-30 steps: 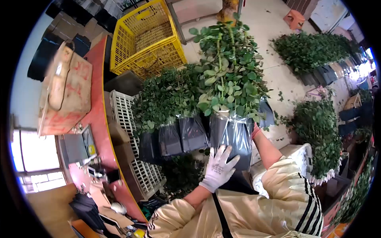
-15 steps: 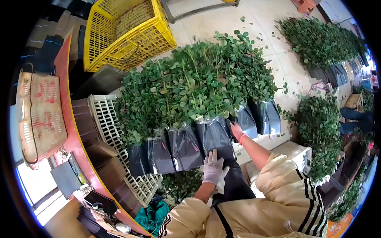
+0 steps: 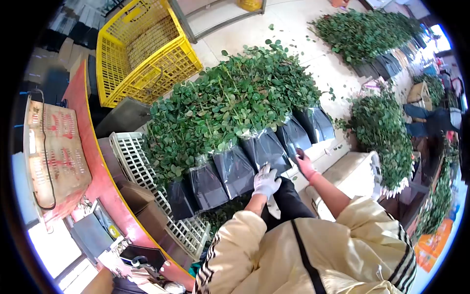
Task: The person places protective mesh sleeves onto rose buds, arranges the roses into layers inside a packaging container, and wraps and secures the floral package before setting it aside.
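Observation:
My left hand (image 3: 267,182), in a white glove, rests with its fingers on the lower edge of a dark sleeve (image 3: 267,151) with clear film. Leafy green stems (image 3: 235,108) rise from a row of such sleeves. My right hand (image 3: 307,167) is bare and curled, just right of that sleeve's lower corner and below the neighbouring sleeve (image 3: 293,134). Something dark shows at its fingers, too small to name. More wrapped bundles stand on the left, among them one sleeve (image 3: 208,186) and another (image 3: 233,169).
A yellow crate (image 3: 147,63) stands at the upper left, and a white slatted crate (image 3: 142,161) lies by the red-edged table (image 3: 110,181). More foliage bundles (image 3: 384,132) stand to the right. A person (image 3: 440,120) is at the far right.
My right hand has moved from the sleeve's side down to its lower right. My left hand stays at the lower edge. The whole view has shifted and turned.

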Demonstrator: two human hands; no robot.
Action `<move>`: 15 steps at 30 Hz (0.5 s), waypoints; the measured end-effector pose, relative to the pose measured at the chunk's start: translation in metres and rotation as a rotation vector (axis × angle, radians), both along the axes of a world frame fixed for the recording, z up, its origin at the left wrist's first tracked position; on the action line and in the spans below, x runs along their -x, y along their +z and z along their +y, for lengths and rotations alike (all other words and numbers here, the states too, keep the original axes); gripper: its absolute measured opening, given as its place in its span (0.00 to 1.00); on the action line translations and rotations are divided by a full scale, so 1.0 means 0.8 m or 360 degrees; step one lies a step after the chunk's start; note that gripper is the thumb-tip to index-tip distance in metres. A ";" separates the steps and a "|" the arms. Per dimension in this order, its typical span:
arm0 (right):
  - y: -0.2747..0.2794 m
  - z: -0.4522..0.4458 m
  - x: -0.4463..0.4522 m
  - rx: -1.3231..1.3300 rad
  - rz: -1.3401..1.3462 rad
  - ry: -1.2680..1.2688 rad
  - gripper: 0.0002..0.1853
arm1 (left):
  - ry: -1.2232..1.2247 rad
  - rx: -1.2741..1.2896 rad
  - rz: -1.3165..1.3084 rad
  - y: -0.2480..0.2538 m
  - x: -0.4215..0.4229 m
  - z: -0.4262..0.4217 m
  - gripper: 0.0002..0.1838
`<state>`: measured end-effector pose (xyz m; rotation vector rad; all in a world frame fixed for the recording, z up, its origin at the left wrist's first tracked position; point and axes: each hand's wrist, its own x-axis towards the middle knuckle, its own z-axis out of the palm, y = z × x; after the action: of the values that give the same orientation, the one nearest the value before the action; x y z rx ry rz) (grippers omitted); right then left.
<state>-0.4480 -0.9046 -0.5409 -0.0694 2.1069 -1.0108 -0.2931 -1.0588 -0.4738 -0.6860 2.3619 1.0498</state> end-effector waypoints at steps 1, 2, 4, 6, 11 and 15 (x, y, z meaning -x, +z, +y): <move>0.074 0.013 -0.007 -0.0148 0.0041 0.0122 0.32 | 0.0008 -0.0012 0.0044 -0.002 -0.001 -0.007 0.26; 0.064 0.066 -0.016 0.0007 0.0089 0.0084 0.30 | 0.0015 -0.0033 0.0082 -0.006 -0.005 -0.009 0.26; 0.102 0.150 -0.039 -0.0033 -0.0028 -0.0128 0.27 | 0.0040 -0.0206 0.0071 -0.009 -0.014 -0.017 0.27; 0.116 0.248 -0.080 -0.0181 -0.0120 -0.0437 0.23 | 0.0035 -0.0367 0.0152 0.026 -0.035 -0.032 0.26; 0.159 0.434 -0.240 -0.0440 -0.0433 -0.1214 0.15 | -0.0027 -0.1000 0.0048 0.017 -0.172 -0.007 0.22; 0.123 0.498 -0.396 -0.0193 -0.0449 -0.1540 0.09 | -0.0258 -0.0955 -0.0151 -0.077 -0.303 0.007 0.17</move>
<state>-0.1310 -0.5062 -0.4421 1.1765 1.9062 -1.3050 -0.0505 -1.0536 -0.5356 -0.3046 1.8354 1.5090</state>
